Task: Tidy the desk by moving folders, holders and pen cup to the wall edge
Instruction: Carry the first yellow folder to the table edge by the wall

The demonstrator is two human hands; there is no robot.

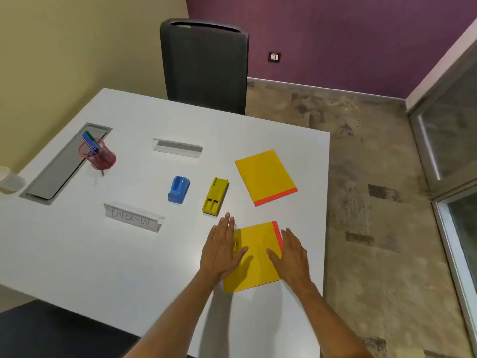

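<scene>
White desk (77,254), beige wall along its far-left edge — the near yellow folder (255,264) lies by the right edge. Left hand (222,251) and right hand (293,257), both open, rest flat on it; best to pinch both sides evenly before lifting.

yellow folders (265,177) (orange-edged), red pen cup (99,156)

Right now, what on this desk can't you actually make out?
Head view only:
- Near folder: side edges covered by left hand and right hand.
- Paper cup: cut off by the left frame edge.
- Pen cup: pens too blurred to count.
</scene>
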